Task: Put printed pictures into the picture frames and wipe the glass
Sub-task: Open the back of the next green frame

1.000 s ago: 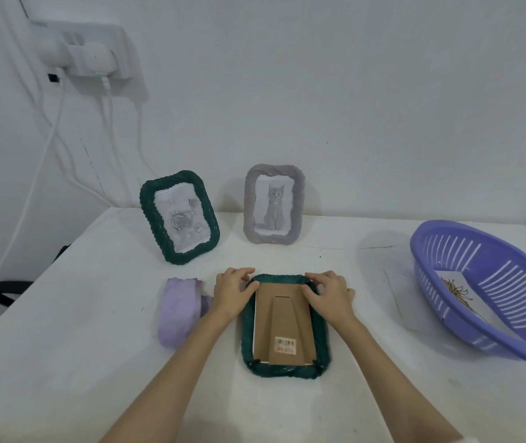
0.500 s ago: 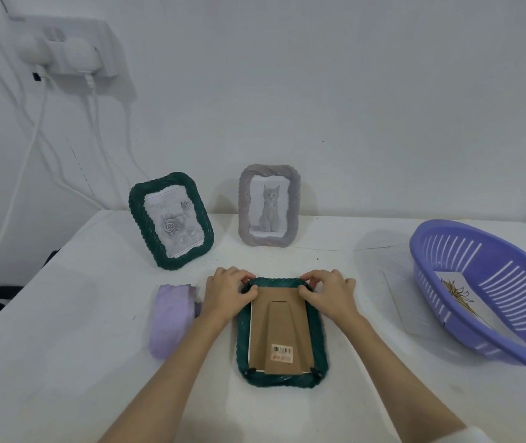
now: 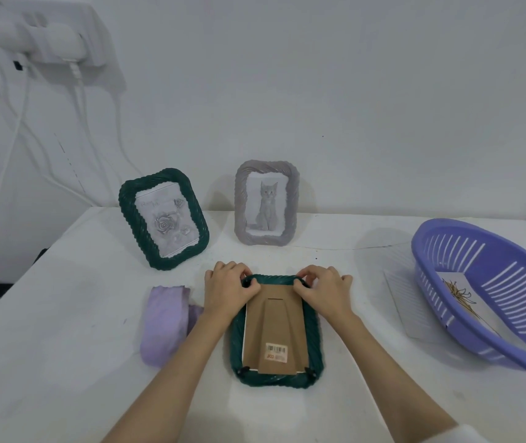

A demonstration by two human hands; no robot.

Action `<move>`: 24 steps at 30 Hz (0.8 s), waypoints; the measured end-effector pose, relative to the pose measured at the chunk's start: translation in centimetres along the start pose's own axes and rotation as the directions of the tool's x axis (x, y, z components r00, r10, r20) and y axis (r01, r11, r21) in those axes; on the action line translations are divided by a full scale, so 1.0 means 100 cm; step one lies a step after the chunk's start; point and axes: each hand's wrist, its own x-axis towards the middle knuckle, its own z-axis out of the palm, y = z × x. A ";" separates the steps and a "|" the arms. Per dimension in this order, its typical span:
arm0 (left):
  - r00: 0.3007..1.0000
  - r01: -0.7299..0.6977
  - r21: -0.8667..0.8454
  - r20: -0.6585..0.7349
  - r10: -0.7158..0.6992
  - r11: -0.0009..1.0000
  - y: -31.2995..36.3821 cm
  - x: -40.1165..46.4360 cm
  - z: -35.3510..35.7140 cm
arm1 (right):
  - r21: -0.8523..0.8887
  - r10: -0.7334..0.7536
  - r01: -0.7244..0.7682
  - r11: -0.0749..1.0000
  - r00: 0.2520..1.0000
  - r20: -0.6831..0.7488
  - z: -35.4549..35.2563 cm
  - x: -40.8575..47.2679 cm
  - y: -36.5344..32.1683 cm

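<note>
A dark green picture frame lies face down on the white table, its brown cardboard back with a barcode sticker facing up. My left hand has curled fingers on the frame's top left corner, thumb at the back board's edge. My right hand does the same at the top right corner. A lilac cloth lies folded just left of my left wrist. Standing at the back are a green frame with a rose print and a grey frame with a cat print.
A purple slotted basket sits at the right with a printed picture inside. A white sheet lies beside it. A wall socket with plugs and cables hangs at the upper left. The table's left edge drops off nearby.
Both hands have stayed at the frame's top corners, with the fingers curling in tighter on the upper edge. The view has shifted slightly.
</note>
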 end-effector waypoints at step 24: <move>0.905 -0.177 -0.229 0.344 0.250 0.957 -0.007 -0.083 -0.043 | 0.009 -0.169 0.183 0.983 0.890 0.424 -0.051 -0.092 0.002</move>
